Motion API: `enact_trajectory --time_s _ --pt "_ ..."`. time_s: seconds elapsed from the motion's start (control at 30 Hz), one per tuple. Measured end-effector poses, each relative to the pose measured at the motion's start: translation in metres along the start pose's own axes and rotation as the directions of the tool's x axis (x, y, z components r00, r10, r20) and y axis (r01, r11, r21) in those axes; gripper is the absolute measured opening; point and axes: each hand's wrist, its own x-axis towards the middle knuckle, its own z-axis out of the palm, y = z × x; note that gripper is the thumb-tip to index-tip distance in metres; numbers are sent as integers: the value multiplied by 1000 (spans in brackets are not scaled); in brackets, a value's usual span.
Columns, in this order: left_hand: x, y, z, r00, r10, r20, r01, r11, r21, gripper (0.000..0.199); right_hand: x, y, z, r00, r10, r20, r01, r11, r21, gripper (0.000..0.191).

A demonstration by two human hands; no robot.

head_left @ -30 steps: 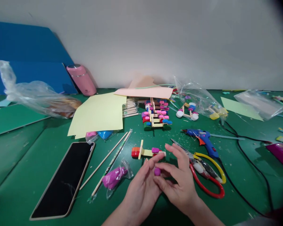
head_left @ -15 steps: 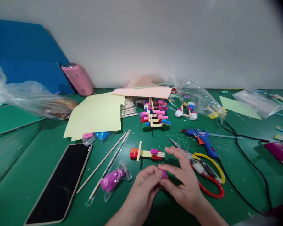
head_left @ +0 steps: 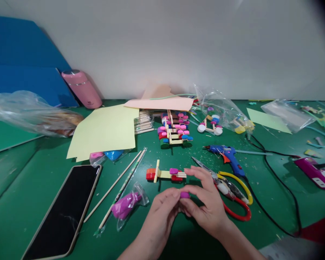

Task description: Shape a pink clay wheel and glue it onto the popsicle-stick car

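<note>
Between the fingertips of both hands sits a small lump of purple modelling clay [head_left: 184,195]. My left hand [head_left: 165,207] pinches it from the left, thumb and fingers closed. From the other side my right hand [head_left: 206,202] grips it with thumb and index finger, its other fingers raised. Just beyond lies a small toy vehicle [head_left: 165,174] of craft sticks with red and purple clay parts. To the left is a bag of purple clay [head_left: 126,206]. Scissors [head_left: 233,191] with red and yellow handles lie right of my right hand.
A blue hot glue gun [head_left: 229,156] with a black cord lies at right. Several similar stick vehicles [head_left: 176,131] stand behind. A phone [head_left: 65,209], wooden sticks [head_left: 113,186], yellow paper [head_left: 105,131] and a pink flask [head_left: 82,88] are at left; a purple power strip [head_left: 314,172] is far right.
The whole view has shifted slightly, so things sit a little further left. Both hands stay together on the purple clay, which shows a bit more between the fingers.
</note>
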Motion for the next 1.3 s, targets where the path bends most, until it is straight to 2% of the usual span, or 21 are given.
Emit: enact_trajectory --time_s 0.13,0.27,0.37,0.5,0.7,0.83,1.1,1.3 --pt "1 -1 -1 1000 -9 -7 9 998 58 13 0 1 0 999 -45 -17 45 999 -17 12" --pt "3 -4 -5 998 1 -62 7 991 130 13 -2 3 1 997 -81 3 81 996 -43 14" --pt "5 -5 -7 997 12 -80 -1 991 133 13 -3 5 3 995 -98 2 98 994 -49 24" --pt "5 -2 -6 994 15 -105 -8 998 66 13 -2 5 5 998 -61 2 61 998 -3 37" --pt "6 -2 -5 993 -6 -117 9 1000 23 14 -1 3 5 1000 -15 2 15 999 46 20" --pt "7 -2 -7 994 1 -113 5 999 51 14 -1 3 5 1000 -7 -11 8 998 64 21" --pt "4 -1 -5 999 -47 -8 47 999 -26 14 0 1 3 999 39 20 -40 997 66 19" --pt "8 -5 -9 997 -36 -73 40 998 56 12 -1 3 7 1000 14 16 -15 995 101 22"
